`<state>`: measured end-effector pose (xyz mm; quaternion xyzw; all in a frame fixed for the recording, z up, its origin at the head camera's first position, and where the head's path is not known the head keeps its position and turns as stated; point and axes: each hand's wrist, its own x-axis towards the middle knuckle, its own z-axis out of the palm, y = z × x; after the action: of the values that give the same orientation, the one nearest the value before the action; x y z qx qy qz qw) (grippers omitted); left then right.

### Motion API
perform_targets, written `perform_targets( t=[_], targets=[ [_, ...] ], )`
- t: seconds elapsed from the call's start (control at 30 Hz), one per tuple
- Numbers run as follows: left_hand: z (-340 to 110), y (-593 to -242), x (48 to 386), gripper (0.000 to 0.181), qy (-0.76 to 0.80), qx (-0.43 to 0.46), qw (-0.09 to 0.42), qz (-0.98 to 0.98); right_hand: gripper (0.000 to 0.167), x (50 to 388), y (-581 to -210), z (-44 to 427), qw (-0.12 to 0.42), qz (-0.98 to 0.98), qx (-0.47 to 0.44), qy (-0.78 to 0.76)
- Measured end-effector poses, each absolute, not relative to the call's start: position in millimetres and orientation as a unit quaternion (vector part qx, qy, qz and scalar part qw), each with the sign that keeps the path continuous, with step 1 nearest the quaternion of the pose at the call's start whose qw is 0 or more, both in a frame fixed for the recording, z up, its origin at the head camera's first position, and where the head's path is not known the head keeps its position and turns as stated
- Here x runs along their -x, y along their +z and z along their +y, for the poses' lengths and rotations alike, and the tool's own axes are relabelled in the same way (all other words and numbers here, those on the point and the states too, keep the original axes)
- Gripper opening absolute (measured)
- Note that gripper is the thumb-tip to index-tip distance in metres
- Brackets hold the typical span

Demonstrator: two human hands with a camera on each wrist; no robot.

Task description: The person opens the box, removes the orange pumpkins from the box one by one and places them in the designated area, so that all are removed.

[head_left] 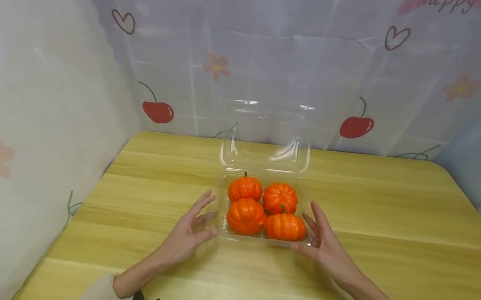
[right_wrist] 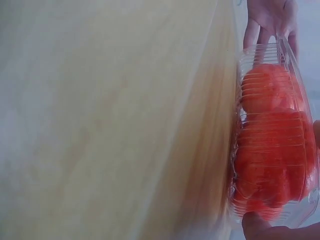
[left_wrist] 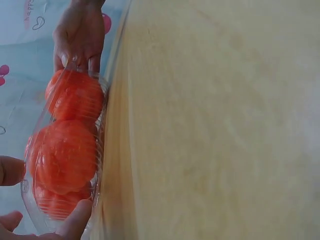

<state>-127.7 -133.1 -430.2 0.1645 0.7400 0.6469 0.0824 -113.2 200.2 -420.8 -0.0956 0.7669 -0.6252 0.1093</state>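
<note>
A clear plastic clamshell box (head_left: 236, 238) stands on the table with its lid (head_left: 265, 164) raised at the back. Inside sit several small orange pumpkins; the front-left one (head_left: 246, 216) and the front-right one (head_left: 285, 227) are nearest me. Along the box's left side is my left hand (head_left: 183, 235), fingers fairly straight, thumb by the front corner. My right hand (head_left: 330, 248) is at the right side in a matching pose, its thumb by the front edge. In the wrist views, fingertips lie at the ribbed side walls; firm contact is hard to judge.
The wooden table (head_left: 155, 175) stretches out on both sides of the box. Behind it hangs a printed curtain (head_left: 274, 66) with cherries, hearts and flowers. Another pale sheet (head_left: 46, 92) borders the left side.
</note>
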Motion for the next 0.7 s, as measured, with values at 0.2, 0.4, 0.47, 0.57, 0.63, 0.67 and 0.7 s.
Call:
perform_targets(
  t=[0.2, 0.4, 0.47, 0.57, 0.63, 0.67, 0.7],
  targets=[
    [-135.2, -430.1, 129.5, 0.065, 0.642, -0.172, 0.087, 0.742, 0.107, 112.9, -416.4, 200.1, 0.121, 0.771, 0.092, -0.619],
    [-135.1, -428.4, 129.5, 0.058, 0.632, -0.168, 0.078, 0.753, 0.106, 116.0, -409.8, 204.0, 0.128, 0.790, 0.101, -0.591],
    [-135.5, -428.5, 130.1, 0.059, 0.630, -0.168, 0.073, 0.754, 0.104, 117.1, -406.8, 205.0, 0.127, 0.798, 0.105, -0.580],
    [-135.9, -428.3, 131.2, 0.063, 0.623, -0.170, 0.066, 0.760, 0.100, 118.1, -401.7, 205.0, 0.118, 0.816, 0.109, -0.556],
    [-135.9, -428.1, 132.3, 0.065, 0.618, -0.174, 0.060, 0.764, 0.096, 118.1, -398.2, 203.7, 0.106, 0.832, 0.109, -0.534],
    [-135.9, -428.0, 132.9, 0.065, 0.615, -0.174, 0.058, 0.767, 0.094, 117.8, -396.4, 202.9, 0.098, 0.842, 0.109, -0.519],
    [-135.9, -428.0, 133.5, 0.065, 0.613, -0.176, 0.057, 0.768, 0.091, 117.2, -394.7, 201.9, 0.088, 0.853, 0.109, -0.503]
  ],
)
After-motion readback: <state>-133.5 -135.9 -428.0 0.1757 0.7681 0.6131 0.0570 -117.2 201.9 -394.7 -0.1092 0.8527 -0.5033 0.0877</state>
